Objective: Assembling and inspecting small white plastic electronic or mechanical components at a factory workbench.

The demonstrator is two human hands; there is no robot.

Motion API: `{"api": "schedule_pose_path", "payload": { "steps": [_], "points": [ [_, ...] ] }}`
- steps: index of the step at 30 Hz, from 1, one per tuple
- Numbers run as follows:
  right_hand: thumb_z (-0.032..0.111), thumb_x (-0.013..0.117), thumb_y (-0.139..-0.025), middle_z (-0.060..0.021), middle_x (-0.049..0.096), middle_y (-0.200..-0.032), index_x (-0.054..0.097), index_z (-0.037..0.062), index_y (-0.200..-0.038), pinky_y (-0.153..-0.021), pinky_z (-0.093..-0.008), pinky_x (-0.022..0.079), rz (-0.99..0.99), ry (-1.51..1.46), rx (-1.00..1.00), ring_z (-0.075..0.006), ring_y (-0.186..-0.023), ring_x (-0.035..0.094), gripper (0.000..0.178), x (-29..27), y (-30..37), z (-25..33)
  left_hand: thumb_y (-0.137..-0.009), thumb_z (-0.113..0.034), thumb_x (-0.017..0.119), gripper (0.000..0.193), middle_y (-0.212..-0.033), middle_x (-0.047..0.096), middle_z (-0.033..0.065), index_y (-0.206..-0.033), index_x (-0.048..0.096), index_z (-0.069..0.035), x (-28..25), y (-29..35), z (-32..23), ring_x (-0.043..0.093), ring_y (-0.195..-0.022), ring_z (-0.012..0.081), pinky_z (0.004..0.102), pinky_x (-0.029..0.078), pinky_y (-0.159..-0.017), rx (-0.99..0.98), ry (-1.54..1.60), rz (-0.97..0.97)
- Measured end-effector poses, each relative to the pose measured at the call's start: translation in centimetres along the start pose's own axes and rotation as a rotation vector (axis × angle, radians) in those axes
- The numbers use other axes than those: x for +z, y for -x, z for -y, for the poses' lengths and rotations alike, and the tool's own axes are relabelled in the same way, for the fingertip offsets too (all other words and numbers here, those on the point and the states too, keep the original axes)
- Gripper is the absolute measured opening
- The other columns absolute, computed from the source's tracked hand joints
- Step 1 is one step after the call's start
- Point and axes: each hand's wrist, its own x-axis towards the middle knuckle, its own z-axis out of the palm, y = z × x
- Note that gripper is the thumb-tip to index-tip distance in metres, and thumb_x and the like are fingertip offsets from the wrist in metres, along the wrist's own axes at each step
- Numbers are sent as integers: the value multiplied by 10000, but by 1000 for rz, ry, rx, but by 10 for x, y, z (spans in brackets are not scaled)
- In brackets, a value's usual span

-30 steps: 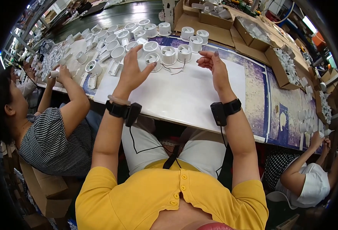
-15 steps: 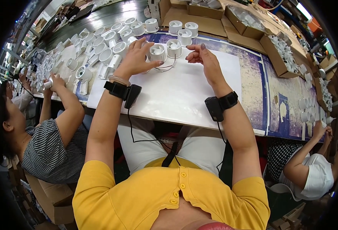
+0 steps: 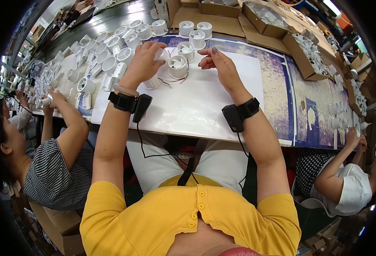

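Note:
My left hand is curved, thumb and fingers around a white round fan housing that is partly hidden by them. Another white rounded part shows below the palm, mostly covered by the hand. Right of the left hand stands a white fan housing with blades inside and thin wires trailing from it. Touching or close behind it is a second fan housing. My right hand hovers to the right of these, fingers loosely bent and apart, holding nothing.
A white sheet covers the table before me. Several white housings crowd the far left. Cardboard boxes with white parts line the far right. Co-workers handle parts on the left and right.
The left hand has drawn slightly left and its fingers have curled inward. The nearest fan housing stands closer to me, and a white part shows below the palm. The right hand stays much the same.

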Motion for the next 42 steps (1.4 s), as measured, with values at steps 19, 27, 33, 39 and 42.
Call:
{"api": "schedule_pose_path", "payload": {
  "steps": [19, 27, 33, 39, 42],
  "points": [
    [187, 707, -812, -116, 584, -1168, 451, 49, -1280, -878, -324, 473, 47, 334, -154, -196, -1033, 585, 551, -7, 3, -6, -958, -241, 494, 438, -1197, 508, 75, -1330, 365, -49, 33, 19, -102, 514, -1087, 160, 320, 478, -886, -217, 1644, -57],
    [89, 619, -864, -111, 600, -1094, 460, -1, -1203, -785, -264, 493, -190, 25, -56, -158, -915, 607, 385, -13, -4, -7, -918, -176, 555, 499, -1221, 480, 92, -1350, 342, -42, 56, 37, -67, 526, -1056, 157, 295, 499, -843, -194, 1229, 319],
    [113, 629, -861, -101, 602, -1100, 459, 8, -1232, -781, -263, 490, -149, 176, -65, -149, -892, 602, 422, 0, -1, -7, -918, -194, 556, 539, -1282, 437, 83, -1376, 307, -52, 42, 27, -41, 506, -1088, 148, 311, 515, -839, -533, 1330, 131],
    [125, 644, -837, -103, 589, -1129, 432, 19, -1298, -871, -303, 463, -145, 447, -172, -188, -972, 580, 518, 9, 0, -11, -905, -193, 579, 568, -1258, 461, 111, -1364, 291, -23, 45, 21, -70, 535, -1075, 183, 298, 494, -857, -452, 1433, 92],
    [139, 657, -798, -137, 576, -1159, 427, 18, -1292, -906, -339, 446, -41, 331, -115, -250, -1041, 566, 558, 15, 6, -2, -916, -207, 565, 587, -1314, 420, 98, -1383, 260, -23, 53, 15, -84, 523, -1119, 194, 343, 476, -912, -325, 1501, 178]
  ]
}}
